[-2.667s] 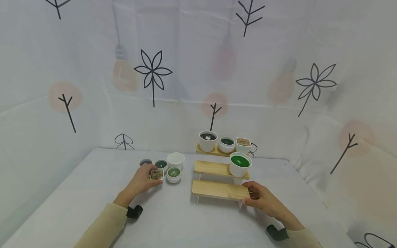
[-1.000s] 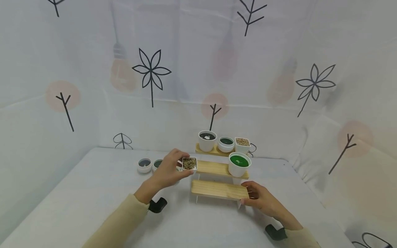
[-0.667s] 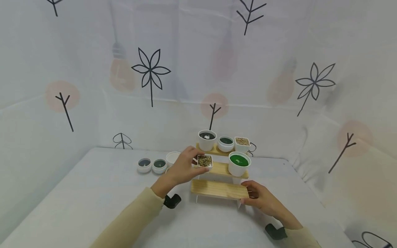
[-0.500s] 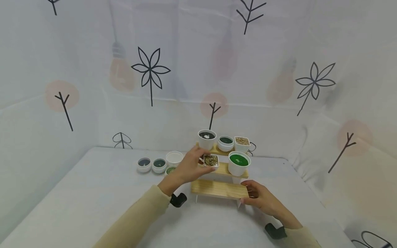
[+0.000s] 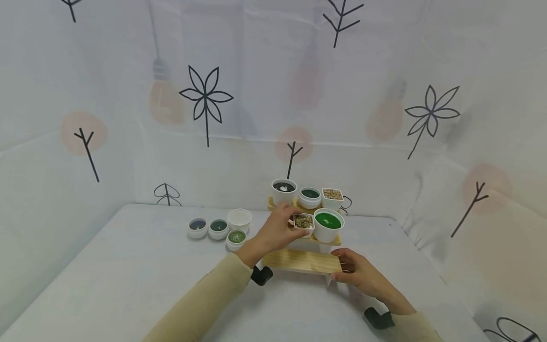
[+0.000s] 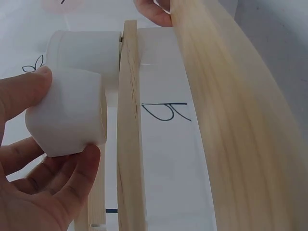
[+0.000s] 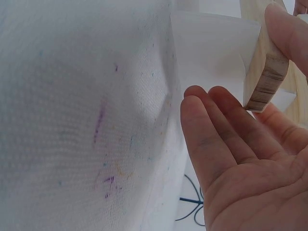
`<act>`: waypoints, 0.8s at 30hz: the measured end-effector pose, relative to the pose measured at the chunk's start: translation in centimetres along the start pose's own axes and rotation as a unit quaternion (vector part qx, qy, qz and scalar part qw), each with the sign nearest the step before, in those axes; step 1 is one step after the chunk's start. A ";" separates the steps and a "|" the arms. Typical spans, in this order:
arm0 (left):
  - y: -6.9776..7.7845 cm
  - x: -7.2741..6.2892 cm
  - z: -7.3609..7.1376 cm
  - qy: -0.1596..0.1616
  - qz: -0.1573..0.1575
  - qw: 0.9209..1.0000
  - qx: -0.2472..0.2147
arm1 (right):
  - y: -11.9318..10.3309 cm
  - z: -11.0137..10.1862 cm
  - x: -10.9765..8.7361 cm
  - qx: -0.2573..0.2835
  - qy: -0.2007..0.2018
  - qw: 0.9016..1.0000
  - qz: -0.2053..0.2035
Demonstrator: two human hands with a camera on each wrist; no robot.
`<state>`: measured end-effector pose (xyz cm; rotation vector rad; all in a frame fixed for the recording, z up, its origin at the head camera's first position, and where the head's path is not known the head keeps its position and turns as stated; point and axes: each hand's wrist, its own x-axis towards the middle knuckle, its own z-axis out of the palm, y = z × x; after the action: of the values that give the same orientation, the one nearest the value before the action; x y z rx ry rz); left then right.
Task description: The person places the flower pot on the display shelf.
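Observation:
My left hand (image 5: 273, 232) grips a small square white pot (image 5: 303, 221) filled with greenish-brown granules. It is at the middle shelf of a three-tier wooden stand, just left of a round white pot with a bright green top (image 5: 328, 222). In the left wrist view, thumb and fingers pinch the square pot (image 6: 67, 113) beside a shelf plank (image 6: 131, 130); whether it touches the shelf I cannot tell. My right hand (image 5: 361, 275) holds the right end of the lowest shelf (image 5: 299, 261). In the right wrist view its thumb lies on the plank end (image 7: 267, 79), other fingers extended.
On the top shelf stand a pot with a dark top (image 5: 284, 187), a low round pot (image 5: 309, 197) and a square pot with pale granules (image 5: 332, 195). Several round white pots, including a pale one (image 5: 239, 219) and a green-topped one (image 5: 236, 238), stand left on the white table (image 5: 128, 285).
My left hand has lifted the square pot from the group on the left and carried it rightward to the middle shelf, beside the green-topped pot. My right hand has stayed on the lowest shelf.

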<state>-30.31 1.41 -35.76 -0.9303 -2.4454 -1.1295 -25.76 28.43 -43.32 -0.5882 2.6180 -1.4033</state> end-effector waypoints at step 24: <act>0.0 0.6 1.3 0.004 -0.015 0.999 0.032 | -0.1 0.1 0.1 -0.007 0.002 1.000 0.004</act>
<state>-30.74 2.64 -36.33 -0.8703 -2.4822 -1.0552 -25.77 28.31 -43.28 -0.5757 2.6326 -1.3869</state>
